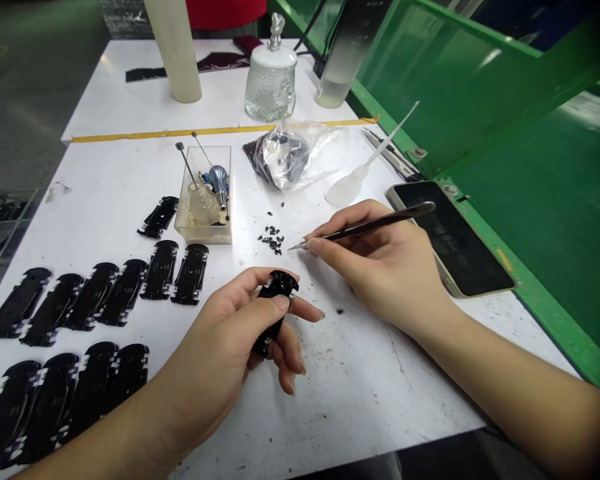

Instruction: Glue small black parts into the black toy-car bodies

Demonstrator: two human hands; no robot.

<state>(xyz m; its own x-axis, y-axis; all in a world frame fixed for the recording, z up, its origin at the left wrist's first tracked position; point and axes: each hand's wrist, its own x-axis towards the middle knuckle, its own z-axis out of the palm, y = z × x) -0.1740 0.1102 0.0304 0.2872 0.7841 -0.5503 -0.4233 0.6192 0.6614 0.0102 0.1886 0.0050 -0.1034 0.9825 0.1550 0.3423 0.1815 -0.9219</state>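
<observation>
Between thumb and fingers, my left hand (240, 327) grips a black toy car chassis (283, 285), tilted, its middle partly hidden by the thumb. My right hand (385, 260) is closed around dark metal tweezers (365, 228) in a pen-like hold. Their pointed tip is just right of a scatter of tiny black parts (273, 241) on the white table; whether anything sits in the tip is too small to tell. More black chassis (96, 293) lie in rows left of my left hand, the lower row partly behind my forearm.
A clear box (205, 233) holds a small bottle and thin tools. Behind the parts are a plastic bag (290, 157) and a white squeeze bulb (349, 187). A phone (460, 240) lies by the green partition (480, 100). A glass jar (270, 83) stands farther back.
</observation>
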